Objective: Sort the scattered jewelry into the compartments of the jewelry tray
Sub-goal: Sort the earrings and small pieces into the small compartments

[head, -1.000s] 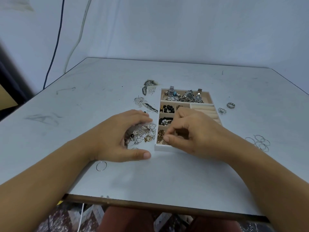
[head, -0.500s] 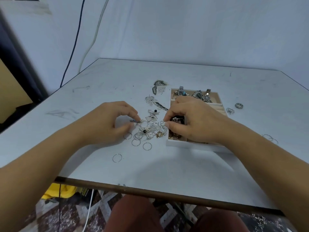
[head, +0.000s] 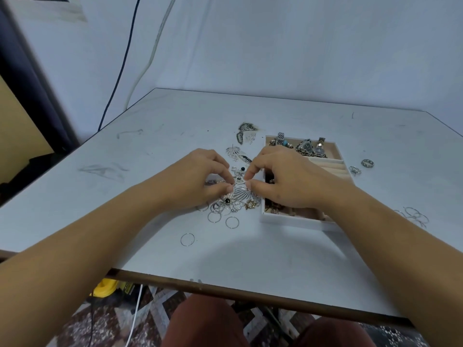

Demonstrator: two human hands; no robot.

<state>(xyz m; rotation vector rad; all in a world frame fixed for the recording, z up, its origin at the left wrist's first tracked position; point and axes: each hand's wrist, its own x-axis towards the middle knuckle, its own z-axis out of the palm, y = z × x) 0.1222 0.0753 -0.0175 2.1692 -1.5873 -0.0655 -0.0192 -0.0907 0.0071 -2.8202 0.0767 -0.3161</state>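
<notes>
A grey table (head: 275, 246) carries a jewelry tray (head: 295, 220) and scattered jewelry (head: 241, 193).

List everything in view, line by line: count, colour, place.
table: one, pale grey, fills the view
jewelry tray: one, white with beige lining, right of centre
jewelry pile: one, silver and gold, left of tray
thin hoops: several, silver, before the pile; more far right
rings: two, silver, right of tray
watches: several, metallic, tray's far compartment
leaf-shaped pieces: few, silver and dark, behind the pile
left hand: pinching at the pile
right hand: pinching at the pile, over tray
</notes>
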